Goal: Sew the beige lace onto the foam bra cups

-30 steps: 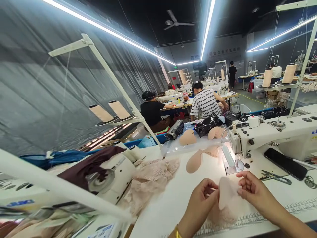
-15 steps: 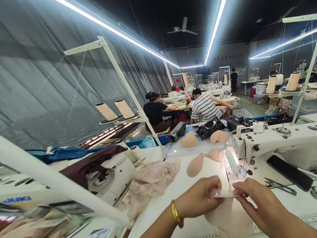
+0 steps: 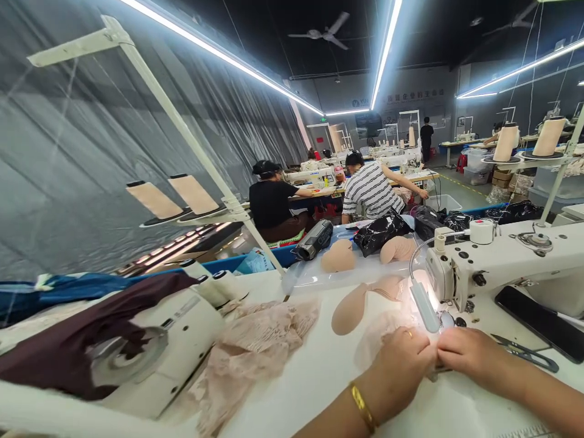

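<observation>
My left hand (image 3: pixel 401 365) and my right hand (image 3: pixel 469 359) lie side by side on the white table, fingertips together at the needle of the white sewing machine (image 3: pixel 502 261). They press a small pale pink fabric piece (image 3: pixel 378 331) flat under the lit needle area; most of the piece is hidden beneath my hands. A gold bracelet sits on my left wrist and a ring on a left finger. A beige bra cup (image 3: pixel 349 310) lies just beyond my left hand.
A heap of pink lace (image 3: pixel 255 347) lies at left beside a second sewing machine (image 3: pixel 150 347) draped with maroon cloth. Scissors (image 3: pixel 524 350) and a black phone (image 3: pixel 538 319) lie at right. More cups (image 3: pixel 337 258) and black bags sit farther back. Other people sew at distant tables.
My hands have moved forward with the fabric piece, from holding it lifted above the table to pressing it down at the machine's needle. The view has shifted slightly left.
</observation>
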